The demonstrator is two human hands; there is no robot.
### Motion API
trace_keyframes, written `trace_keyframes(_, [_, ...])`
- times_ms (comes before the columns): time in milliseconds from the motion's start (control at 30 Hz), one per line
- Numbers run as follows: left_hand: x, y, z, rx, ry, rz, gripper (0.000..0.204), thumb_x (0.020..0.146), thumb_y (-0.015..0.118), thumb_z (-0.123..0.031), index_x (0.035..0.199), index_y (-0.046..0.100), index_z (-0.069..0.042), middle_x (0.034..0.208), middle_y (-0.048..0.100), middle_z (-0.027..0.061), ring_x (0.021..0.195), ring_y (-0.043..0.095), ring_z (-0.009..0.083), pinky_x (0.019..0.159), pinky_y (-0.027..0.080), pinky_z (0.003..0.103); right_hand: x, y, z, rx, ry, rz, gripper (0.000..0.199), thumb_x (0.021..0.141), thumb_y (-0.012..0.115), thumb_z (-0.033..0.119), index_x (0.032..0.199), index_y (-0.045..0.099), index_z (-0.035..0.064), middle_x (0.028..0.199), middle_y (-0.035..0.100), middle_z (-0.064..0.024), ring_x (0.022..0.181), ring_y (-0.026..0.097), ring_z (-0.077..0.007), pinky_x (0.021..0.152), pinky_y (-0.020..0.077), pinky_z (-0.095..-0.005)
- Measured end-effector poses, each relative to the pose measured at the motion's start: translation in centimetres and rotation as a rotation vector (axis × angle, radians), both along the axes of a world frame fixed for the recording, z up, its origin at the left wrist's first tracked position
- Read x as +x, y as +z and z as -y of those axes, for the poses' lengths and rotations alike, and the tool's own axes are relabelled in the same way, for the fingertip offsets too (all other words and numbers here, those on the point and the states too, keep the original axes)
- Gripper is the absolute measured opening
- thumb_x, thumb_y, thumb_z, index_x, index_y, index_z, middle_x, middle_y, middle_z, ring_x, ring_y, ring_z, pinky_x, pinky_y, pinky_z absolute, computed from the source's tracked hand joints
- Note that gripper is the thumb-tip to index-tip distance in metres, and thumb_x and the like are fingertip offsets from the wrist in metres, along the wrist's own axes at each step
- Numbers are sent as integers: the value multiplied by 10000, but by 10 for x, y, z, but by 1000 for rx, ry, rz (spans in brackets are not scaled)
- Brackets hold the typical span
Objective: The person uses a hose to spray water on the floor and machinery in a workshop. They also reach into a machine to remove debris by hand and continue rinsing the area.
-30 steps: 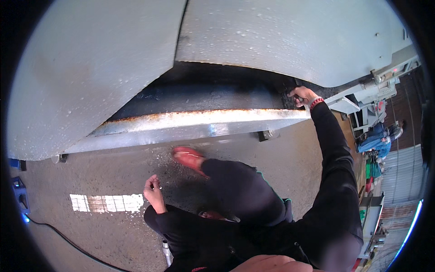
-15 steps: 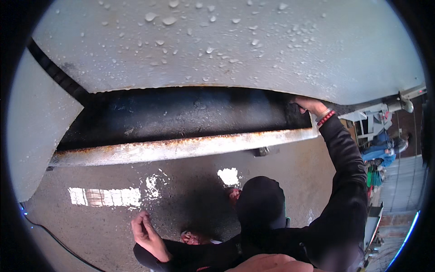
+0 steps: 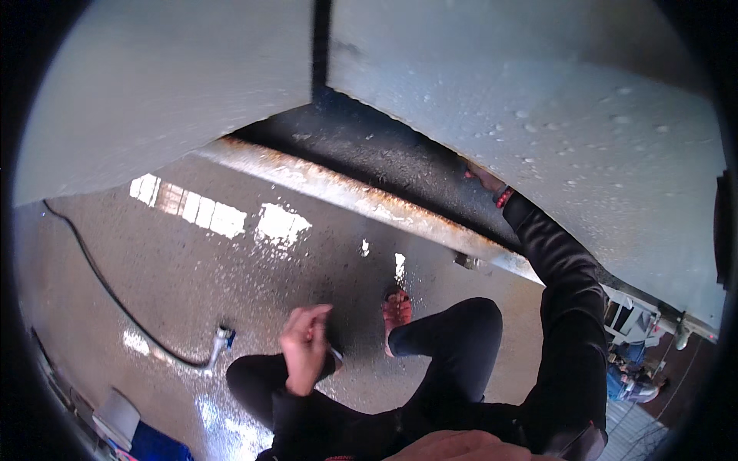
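Observation:
My right hand point(image 3: 487, 181) reaches to the lower edge of a large, wet, pale grey panel point(image 3: 538, 131). It is at the dark, damp recess point(image 3: 384, 146) under that edge, with its fingers in shadow and partly hidden. Whether they grip the edge cannot be made out. A rust-edged white sill point(image 3: 346, 188) runs below the recess. Over my bent left leg, my left hand point(image 3: 305, 346) hangs in the air. Its fingers are loosely bent and apart, with nothing visible in them.
A second pale panel point(image 3: 177, 84) stands at the left beyond a dark gap. On the wet floor point(image 3: 177, 269), a black hose point(image 3: 104, 276) leads to a metal nozzle point(image 3: 221, 338). A blue object point(image 3: 160, 444) is at lower left. Blurred equipment point(image 3: 630, 315) stands at far right.
My view has swung left, bringing the nozzle and lower-left objects into sight. My left hand has lifted and its fingers have loosened. My right hand stays at the panel's lower edge.

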State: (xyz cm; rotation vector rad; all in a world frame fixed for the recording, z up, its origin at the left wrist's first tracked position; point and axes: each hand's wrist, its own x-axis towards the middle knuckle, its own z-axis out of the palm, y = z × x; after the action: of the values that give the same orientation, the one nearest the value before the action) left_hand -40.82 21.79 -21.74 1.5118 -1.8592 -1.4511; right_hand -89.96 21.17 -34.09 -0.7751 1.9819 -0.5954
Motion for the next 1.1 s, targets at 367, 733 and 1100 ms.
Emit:
trace_keyframes(367, [13, 29, -97, 269, 103, -40, 100, 842, 630, -38, 927, 684, -38, 804, 649, 111, 681, 625, 207, 646, 475, 288, -21, 101, -99, 65, -341, 82, 69, 768, 584, 40, 832, 559, 45, 577, 459, -1, 455, 416, -108, 423, 358, -262])
trace_keyframes(733, [70, 215, -250, 147, 331, 106, 355, 809, 516, 101, 1132, 595, -23, 1041, 560, 123, 958, 559, 204, 768, 493, 292, 47, 189, -160, -91, -624, 92, 123, 716, 578, 32, 833, 557, -1, 581, 503, -60, 399, 469, -153, 345, 354, -278])
trace_keyframes(1100, [187, 273, -331, 78, -365, 514, 375, 716, 561, 45, 1060, 641, -78, 1045, 614, 135, 1041, 536, 307, 830, 481, 400, 226, 286, -326, 265, -421, -416, 542, 698, 618, 125, 1207, 442, 65, 879, 644, -250, 854, 634, -432, 758, 514, -501])
